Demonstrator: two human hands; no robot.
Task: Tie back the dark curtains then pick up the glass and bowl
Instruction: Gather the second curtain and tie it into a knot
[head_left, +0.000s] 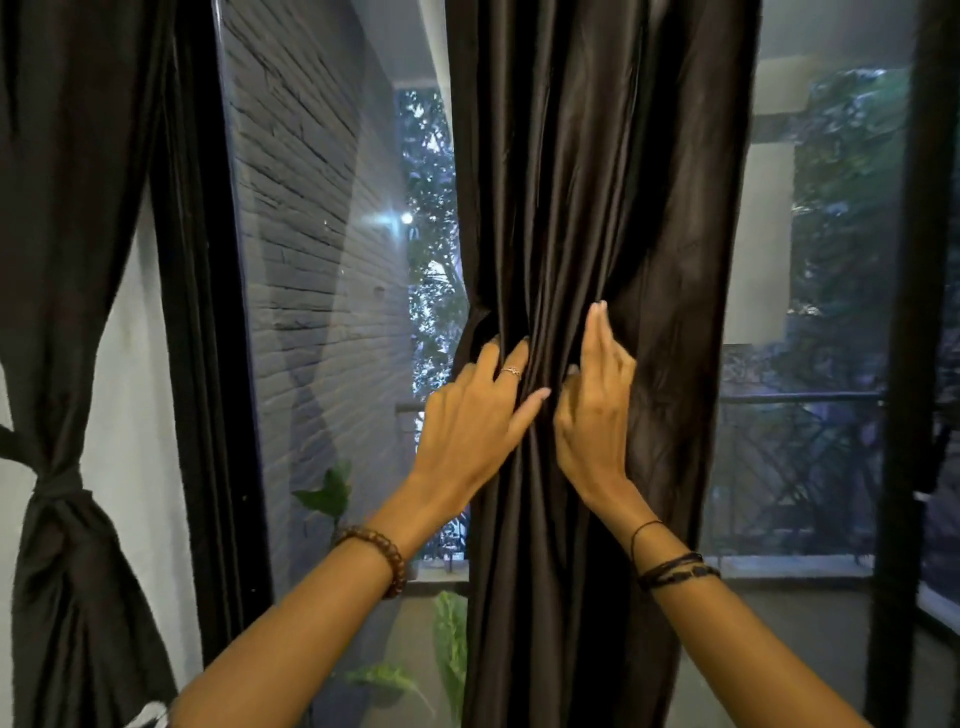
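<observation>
Both forearms are reaching up w/ bracelets on the wrists, a beaded bracelet (375, 554) on the left and thin dark cords (675, 567) on the right. The left hand (475, 415) is pressing into the middle curtain (597, 208), fingers curled into the folds on the left side of the bunch, ring finger and the ones beside it digging in, index stretched out toward the other hand. So it's gripping fabric, not fully closed tho. The right hand (592, 415) is sitting just beside it, two fingers pointing straight up and flat against the cloth, the rest bent in, thumb tucked toward the folds. Can't tell if it's actually pinching anything or just smoothing.

Progress-wise: the left curtain (67, 312) is already cinched w/ a dark tie-back (49, 486) knotted around it, so that one's looking done imo. The middle one is being gathered but there's no tie around it, so that's the step in hand rn. Something dark is also hanging at the far right edge, too cropped to call.

Glass and bowl aren't in view at all, so pickup's obv not started.

Behind the panes: a leafy plant (452, 639), a grey brick wall (311, 208), a balcony railing (800, 397), trees beyond.
</observation>
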